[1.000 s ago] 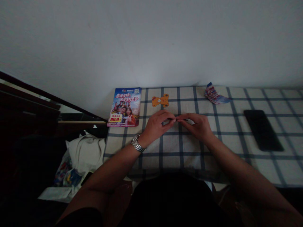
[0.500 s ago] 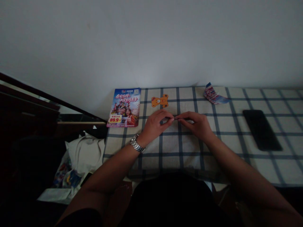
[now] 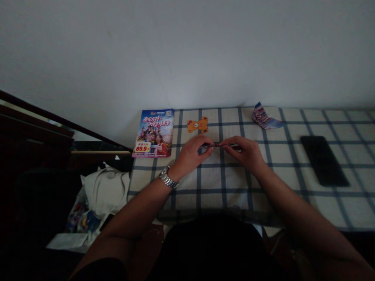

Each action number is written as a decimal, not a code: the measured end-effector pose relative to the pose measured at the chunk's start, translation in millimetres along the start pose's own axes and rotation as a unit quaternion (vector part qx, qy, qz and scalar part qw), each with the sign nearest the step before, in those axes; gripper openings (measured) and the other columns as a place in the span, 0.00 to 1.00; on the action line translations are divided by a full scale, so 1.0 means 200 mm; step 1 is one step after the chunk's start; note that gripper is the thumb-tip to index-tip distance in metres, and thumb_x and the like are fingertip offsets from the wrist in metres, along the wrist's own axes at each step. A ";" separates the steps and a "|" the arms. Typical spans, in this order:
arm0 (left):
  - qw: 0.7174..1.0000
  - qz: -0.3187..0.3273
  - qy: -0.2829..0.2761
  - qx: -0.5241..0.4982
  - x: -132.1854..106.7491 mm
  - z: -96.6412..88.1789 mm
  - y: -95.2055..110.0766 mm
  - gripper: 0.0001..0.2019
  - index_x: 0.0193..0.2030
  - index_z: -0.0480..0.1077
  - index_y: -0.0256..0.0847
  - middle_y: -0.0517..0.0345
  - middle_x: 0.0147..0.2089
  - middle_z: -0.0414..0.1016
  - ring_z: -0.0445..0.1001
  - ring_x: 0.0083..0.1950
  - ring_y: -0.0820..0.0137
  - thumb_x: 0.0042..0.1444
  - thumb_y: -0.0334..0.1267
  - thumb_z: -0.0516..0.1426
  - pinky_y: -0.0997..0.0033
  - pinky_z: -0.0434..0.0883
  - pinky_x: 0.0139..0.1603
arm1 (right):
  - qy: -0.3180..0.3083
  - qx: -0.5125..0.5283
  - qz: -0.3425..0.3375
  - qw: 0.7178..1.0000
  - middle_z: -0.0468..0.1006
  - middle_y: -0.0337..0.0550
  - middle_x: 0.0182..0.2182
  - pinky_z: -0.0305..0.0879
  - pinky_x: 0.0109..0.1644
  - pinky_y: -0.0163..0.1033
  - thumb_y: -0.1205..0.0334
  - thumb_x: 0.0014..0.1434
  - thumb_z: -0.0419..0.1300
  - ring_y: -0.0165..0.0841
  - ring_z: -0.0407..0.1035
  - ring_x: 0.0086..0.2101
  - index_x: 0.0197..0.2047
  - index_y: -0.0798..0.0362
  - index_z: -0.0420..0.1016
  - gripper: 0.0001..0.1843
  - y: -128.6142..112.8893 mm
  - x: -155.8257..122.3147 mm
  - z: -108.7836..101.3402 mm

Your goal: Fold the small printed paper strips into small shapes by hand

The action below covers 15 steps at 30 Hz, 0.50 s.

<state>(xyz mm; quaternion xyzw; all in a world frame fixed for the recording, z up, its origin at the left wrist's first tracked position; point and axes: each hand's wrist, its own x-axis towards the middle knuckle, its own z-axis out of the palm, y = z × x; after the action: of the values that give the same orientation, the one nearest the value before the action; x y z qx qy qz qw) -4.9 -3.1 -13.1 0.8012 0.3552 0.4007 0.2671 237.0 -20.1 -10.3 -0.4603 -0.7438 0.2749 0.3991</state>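
My left hand (image 3: 191, 155) and right hand (image 3: 243, 154) both grip a thin dark rod (image 3: 218, 144), pinched closed between the fingertips, held level over the checked cloth (image 3: 222, 195) at 12 o'clock from my chest. Open cloth runs toward me and out to a black phone (image 3: 324, 160) at 3 o'clock. A fanned stack of printed paper (image 3: 264, 118) lies at 1 o'clock, an orange bear cutout (image 3: 198, 125) at 11, and a travel leaflet (image 3: 152, 133) at 10, on the cloth's left edge. The wall (image 3: 187, 50) closes the far edge.
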 end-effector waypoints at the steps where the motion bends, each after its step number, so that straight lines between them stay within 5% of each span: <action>1: 1.000 -0.003 0.000 0.004 0.00 0.00 0.00 0.04 0.46 0.73 0.43 0.58 0.44 0.77 0.77 0.45 0.70 0.67 0.31 0.61 0.68 0.75 0.49 | 0.001 0.006 0.005 1.000 0.87 0.44 0.43 0.84 0.42 0.42 0.55 0.69 0.65 0.39 0.83 0.43 0.47 0.47 0.84 0.09 0.00 0.00 0.00; 8: 0.998 -0.033 0.053 0.018 0.00 0.01 -0.02 0.02 0.44 0.72 0.43 0.59 0.41 0.76 0.76 0.43 0.69 0.67 0.31 0.61 0.67 0.74 0.46 | 0.071 0.056 0.075 0.993 0.84 0.48 0.49 0.86 0.37 0.41 0.50 0.64 0.69 0.40 0.82 0.44 0.54 0.48 0.78 0.19 -0.01 0.02 0.01; 15: 0.994 -0.044 0.093 0.019 0.00 0.02 -0.04 0.03 0.44 0.71 0.42 0.57 0.46 0.78 0.78 0.47 0.69 0.67 0.31 0.61 0.67 0.75 0.48 | 0.081 0.103 0.138 0.982 0.82 0.42 0.36 0.81 0.25 0.35 0.45 0.60 0.72 0.35 0.80 0.30 0.40 0.50 0.76 0.18 -0.04 0.02 0.01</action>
<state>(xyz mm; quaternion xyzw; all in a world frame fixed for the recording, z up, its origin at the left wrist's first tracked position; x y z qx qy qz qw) -5.1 1.0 -20.8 0.7487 0.4212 0.4546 0.2351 229.6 -20.1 -4.1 -0.5360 -0.6058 0.3645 0.4614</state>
